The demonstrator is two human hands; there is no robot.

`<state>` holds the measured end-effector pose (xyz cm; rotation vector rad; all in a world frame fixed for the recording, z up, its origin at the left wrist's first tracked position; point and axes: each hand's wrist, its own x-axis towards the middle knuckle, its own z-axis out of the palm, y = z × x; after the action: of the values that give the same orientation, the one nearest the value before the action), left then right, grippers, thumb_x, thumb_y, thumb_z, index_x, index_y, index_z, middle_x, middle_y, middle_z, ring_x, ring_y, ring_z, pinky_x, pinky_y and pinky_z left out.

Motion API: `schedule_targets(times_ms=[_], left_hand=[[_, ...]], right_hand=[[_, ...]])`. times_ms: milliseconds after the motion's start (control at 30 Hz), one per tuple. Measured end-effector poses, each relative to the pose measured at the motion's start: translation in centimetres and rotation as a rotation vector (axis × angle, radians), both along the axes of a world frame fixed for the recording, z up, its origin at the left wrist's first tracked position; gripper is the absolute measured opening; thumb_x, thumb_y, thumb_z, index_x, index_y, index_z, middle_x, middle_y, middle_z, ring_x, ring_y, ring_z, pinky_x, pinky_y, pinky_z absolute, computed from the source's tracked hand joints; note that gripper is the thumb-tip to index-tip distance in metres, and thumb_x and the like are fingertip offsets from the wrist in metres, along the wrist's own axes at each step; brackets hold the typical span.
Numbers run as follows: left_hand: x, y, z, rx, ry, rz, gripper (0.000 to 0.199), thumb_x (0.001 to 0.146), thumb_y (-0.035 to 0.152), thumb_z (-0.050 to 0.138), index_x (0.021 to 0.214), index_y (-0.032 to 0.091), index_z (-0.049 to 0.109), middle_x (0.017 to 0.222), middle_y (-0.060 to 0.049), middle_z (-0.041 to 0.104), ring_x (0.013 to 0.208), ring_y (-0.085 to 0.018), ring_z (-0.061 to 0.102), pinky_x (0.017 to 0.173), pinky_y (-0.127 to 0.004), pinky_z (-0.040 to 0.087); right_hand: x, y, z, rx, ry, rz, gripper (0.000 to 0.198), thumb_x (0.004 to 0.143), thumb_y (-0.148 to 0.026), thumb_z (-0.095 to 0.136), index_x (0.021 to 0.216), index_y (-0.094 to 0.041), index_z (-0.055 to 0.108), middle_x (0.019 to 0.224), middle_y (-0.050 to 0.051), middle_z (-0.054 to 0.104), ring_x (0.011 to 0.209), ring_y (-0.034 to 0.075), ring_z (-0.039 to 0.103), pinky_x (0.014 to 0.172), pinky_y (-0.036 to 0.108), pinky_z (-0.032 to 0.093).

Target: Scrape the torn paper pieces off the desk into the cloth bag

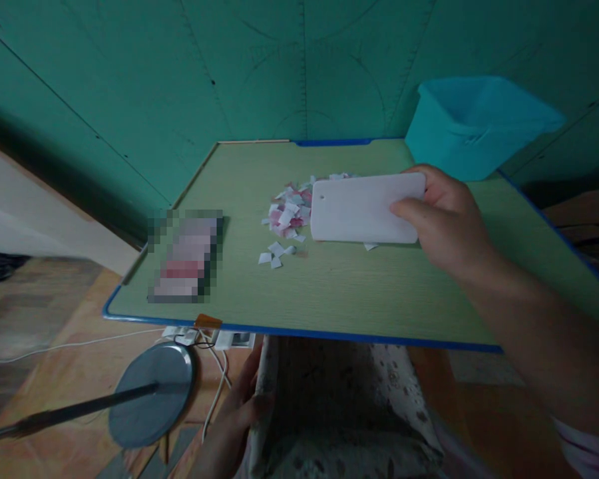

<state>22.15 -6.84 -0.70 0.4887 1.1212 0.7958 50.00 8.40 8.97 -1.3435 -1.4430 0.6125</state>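
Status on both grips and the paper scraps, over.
Right grip holding white board. Left grip at edge of spotted cloth. Paper scraps piled on table. Board hides some scraps.

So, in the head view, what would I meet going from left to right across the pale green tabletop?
A pixelated, dark-edged rectangular object → a heap of small white and pink paper-like pieces → a flat, white rectangular board with rounded corners, held in the right hand → an open-topped turquoise bin.
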Motion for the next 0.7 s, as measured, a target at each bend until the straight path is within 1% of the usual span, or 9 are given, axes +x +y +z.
schedule_targets(times_ms=[67,167,267,367,500,600,700], left_hand=[[-0.3,-0.1,-0.6,0.010,-0.065,-0.031,0.076,0.066,0.023,0.060,0.136,0.032,0.033,0.123,0.003,0.061,0.124,-0.026,0.042,0.097,-0.035,0.038],[-0.7,-0.1,-1.9,0.014,-0.082,0.009,0.077,0.065,0.023,0.061,0.136,0.031,0.032,0.127,0.002,0.059,0.125,-0.027,0.040,0.097,-0.037,0.037],[-0.9,-0.1,-2.6,0.020,-0.090,0.022,0.074,0.065,0.024,0.062,0.134,0.031,0.037,0.127,0.001,0.059,0.121,-0.029,0.044,0.097,-0.039,0.038],[-1.0,0.0,-2.7,0.020,-0.075,0.035,0.074,0.062,0.024,0.064,0.132,0.031,0.040,0.124,0.001,0.060,0.120,-0.028,0.046,0.097,-0.037,0.038],[-0.9,0.2,-2.2,0.011,-0.069,0.035,0.077,0.059,0.023,0.065,0.132,0.030,0.040,0.123,0.001,0.061,0.121,-0.027,0.045,0.097,-0.035,0.037],[-0.8,0.3,-1.9,-0.015,-0.065,0.044,0.076,0.059,0.021,0.064,0.131,0.031,0.041,0.115,0.002,0.066,0.120,-0.027,0.047,0.097,-0.035,0.037],[-0.9,0.4,-2.0,-0.015,-0.022,0.035,0.074,0.057,0.021,0.064,0.128,0.030,0.045,0.110,0.000,0.068,0.116,-0.028,0.050,0.094,-0.036,0.041]], right_hand=[[-0.1,0.0,-0.1,-0.013,-0.012,0.004,0.013,0.066,-0.012,0.050,0.074,-0.022,0.049,0.067,-0.001,0.050,0.060,0.013,0.046,0.051,0.027,0.033],[-0.3,0.1,-0.6,-0.039,-0.042,0.037,0.014,0.066,-0.012,0.052,0.075,-0.022,0.051,0.068,-0.001,0.053,0.062,0.015,0.048,0.053,0.029,0.036],[-0.4,0.3,-1.1,-0.037,-0.021,0.082,0.017,0.066,-0.011,0.053,0.078,-0.022,0.053,0.071,-0.001,0.056,0.064,0.015,0.051,0.055,0.028,0.039],[-0.5,0.4,-1.2,-0.062,0.045,0.117,0.020,0.064,-0.010,0.053,0.081,-0.021,0.054,0.072,-0.002,0.058,0.064,0.013,0.052,0.054,0.026,0.039],[-0.6,0.2,-0.9,-0.141,0.187,0.186,0.015,0.063,-0.011,0.052,0.076,-0.019,0.055,0.068,-0.004,0.058,0.059,0.010,0.049,0.051,0.021,0.037],[-0.4,0.3,-0.8,-0.176,0.266,0.155,0.014,0.062,-0.012,0.053,0.075,-0.017,0.055,0.065,-0.004,0.056,0.056,0.008,0.047,0.048,0.020,0.034],[-0.3,0.5,-1.1,-0.212,0.277,0.121,0.015,0.062,-0.012,0.054,0.076,-0.017,0.056,0.065,-0.004,0.056,0.054,0.008,0.047,0.046,0.020,0.033]])
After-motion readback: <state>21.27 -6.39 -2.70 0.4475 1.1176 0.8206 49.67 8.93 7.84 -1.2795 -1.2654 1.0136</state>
